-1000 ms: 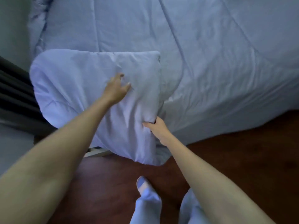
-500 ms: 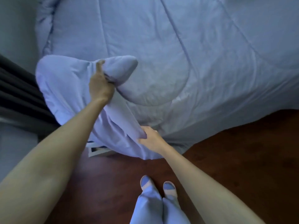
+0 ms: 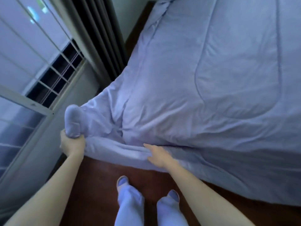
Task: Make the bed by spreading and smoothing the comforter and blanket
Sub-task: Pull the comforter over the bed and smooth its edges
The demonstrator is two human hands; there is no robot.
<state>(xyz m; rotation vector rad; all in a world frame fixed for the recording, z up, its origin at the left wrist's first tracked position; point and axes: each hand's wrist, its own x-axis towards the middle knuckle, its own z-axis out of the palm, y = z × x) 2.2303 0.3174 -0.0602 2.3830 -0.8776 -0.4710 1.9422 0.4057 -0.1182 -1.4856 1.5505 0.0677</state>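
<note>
A pale blue quilted comforter (image 3: 211, 79) covers the bed and hangs over its near edge. Its near-left corner (image 3: 73, 121) is bunched into a knob that sticks up out of my left hand (image 3: 71, 144), which grips it in a fist off the bed's corner. My right hand (image 3: 158, 154) lies against the comforter's folded lower edge, fingers pointing left; its fingertips are tucked into the fabric, so whether it holds the edge is unclear. Wrinkles fan out from the held corner.
A window with white bars (image 3: 40, 66) and a dark pleated curtain (image 3: 97, 35) stand close on the left of the bed. Dark red wooden floor (image 3: 101, 185) lies under my two feet (image 3: 146, 191), which stand near the bed's edge.
The folded-back corner has been pulled down and left off the bed top, and now lies stretched toward the corner. My left hand dropped lower; my view swung left, showing the window.
</note>
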